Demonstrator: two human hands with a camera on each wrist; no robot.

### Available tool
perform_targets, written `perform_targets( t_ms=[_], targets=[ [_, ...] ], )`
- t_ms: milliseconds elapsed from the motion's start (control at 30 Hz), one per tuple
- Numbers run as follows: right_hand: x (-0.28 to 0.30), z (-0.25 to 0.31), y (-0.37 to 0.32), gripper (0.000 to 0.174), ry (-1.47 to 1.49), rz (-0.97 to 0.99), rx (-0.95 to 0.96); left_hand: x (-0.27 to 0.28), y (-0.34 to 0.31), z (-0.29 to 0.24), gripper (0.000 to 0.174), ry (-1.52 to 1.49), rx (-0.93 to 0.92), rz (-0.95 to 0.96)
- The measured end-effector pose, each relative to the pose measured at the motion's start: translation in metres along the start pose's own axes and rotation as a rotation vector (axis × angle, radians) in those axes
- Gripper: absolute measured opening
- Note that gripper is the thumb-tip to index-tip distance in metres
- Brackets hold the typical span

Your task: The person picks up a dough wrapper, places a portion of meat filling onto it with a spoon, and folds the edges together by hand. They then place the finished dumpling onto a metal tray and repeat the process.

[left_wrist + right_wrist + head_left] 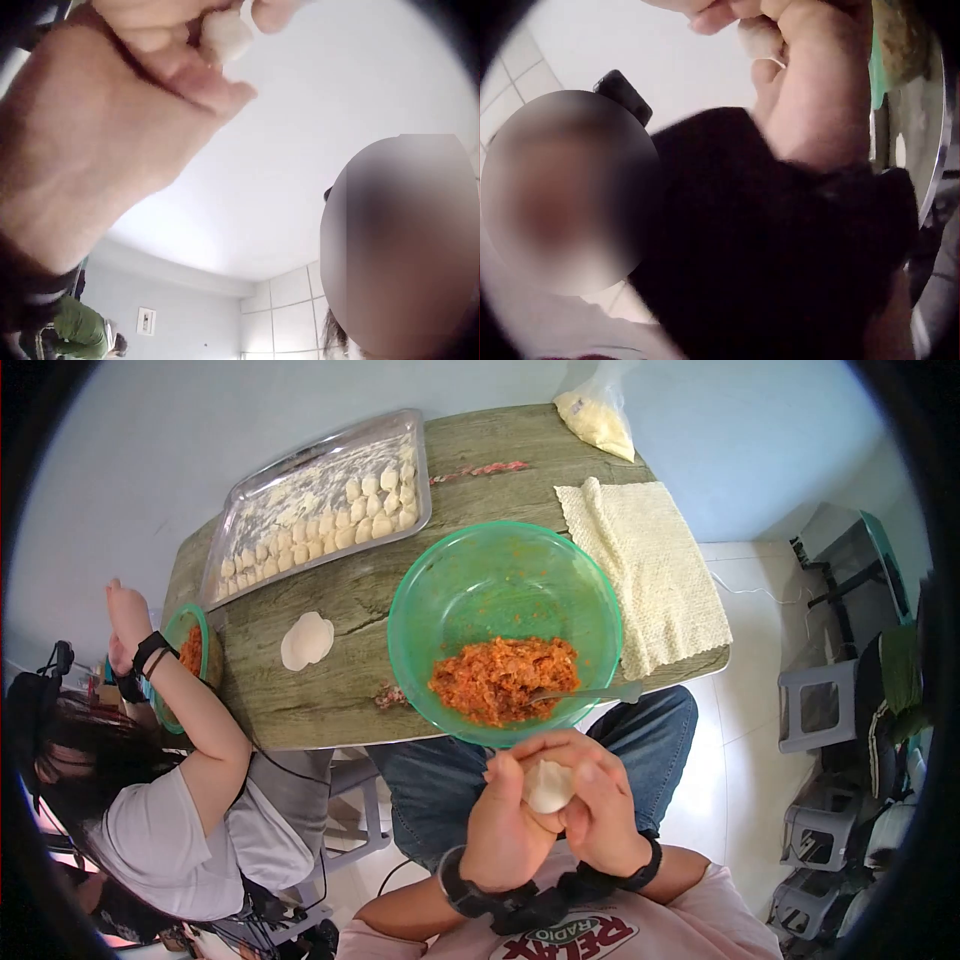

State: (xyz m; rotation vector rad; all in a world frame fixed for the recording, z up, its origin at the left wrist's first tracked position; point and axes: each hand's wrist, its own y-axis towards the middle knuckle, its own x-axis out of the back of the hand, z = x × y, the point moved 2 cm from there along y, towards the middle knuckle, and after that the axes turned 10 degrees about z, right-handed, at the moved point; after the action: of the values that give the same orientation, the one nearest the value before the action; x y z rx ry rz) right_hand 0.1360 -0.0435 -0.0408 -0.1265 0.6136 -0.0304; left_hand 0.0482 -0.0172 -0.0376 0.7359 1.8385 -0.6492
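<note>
Close in front of the chest, just past the near rim of the green bowl (420, 575), both hands hold a pale dumpling (548, 788). My left hand (503, 830) cups it from the left, while my right hand (607, 822) grips it from the right with the thumb against it. In the left wrist view the white dough (227, 36) shows between the fingers. Part of the dumpling (761, 37) also shows in the right wrist view. Reddish filling (495, 680) lies in the bowl's near half, with a spoon (605, 693) stuck in it, its handle over the right rim.
Left of the bowl lie round dough wrappers (307, 641). Behind them a metal tray (428, 490) bears rows of dumplings on flour. A cream cloth (660, 575) lies at right, a plastic bag (600, 422) behind. Another person (165, 840) sits at left by a second green bowl (206, 650).
</note>
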Motion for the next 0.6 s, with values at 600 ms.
perform_targets(
  t_ms=[600],
  targets=[
    [0.0, 0.013, 0.002, 0.077, 0.743, 0.309, -0.031, -0.026, -0.002, -0.037, 0.074, 2.238, -0.274, 0.113]
  ],
)
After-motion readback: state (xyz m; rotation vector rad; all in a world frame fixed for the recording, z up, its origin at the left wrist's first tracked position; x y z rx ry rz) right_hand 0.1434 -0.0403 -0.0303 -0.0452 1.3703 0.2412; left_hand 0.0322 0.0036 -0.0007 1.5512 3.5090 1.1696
